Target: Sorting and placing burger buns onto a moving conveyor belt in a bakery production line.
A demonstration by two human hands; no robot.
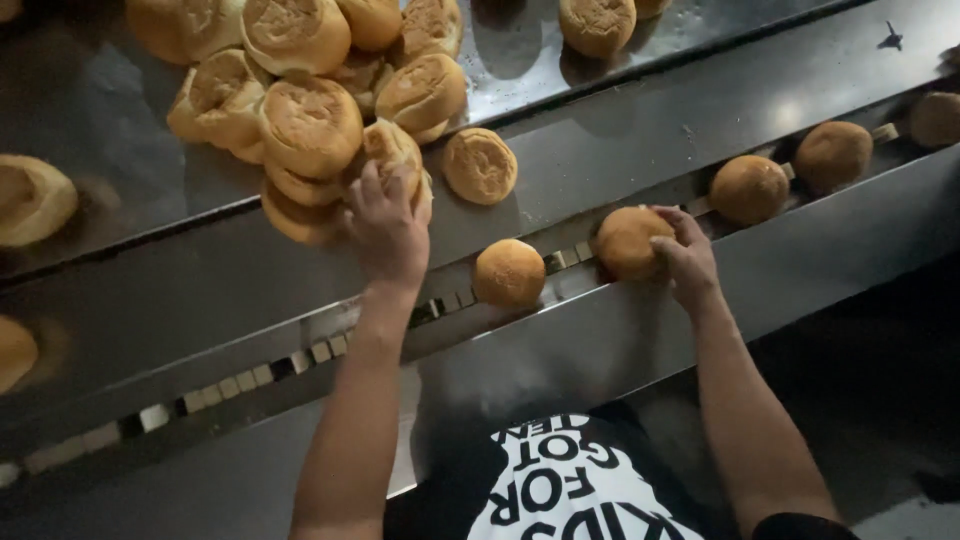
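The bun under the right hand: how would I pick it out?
Find the narrow conveyor channel running diagonally below the steel table. Several buns ride it in single file. This bun is the only one there with the right hand on it.

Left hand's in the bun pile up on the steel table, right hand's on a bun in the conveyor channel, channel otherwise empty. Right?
Not quite. The head view shows the channel also carries three more buns beyond the one under the right hand. The left hand is at the pile.

Bun pile (310,110) lies on the bench (120,130) behind the channel (300,350); four buns (509,272) sit in it, rightward.
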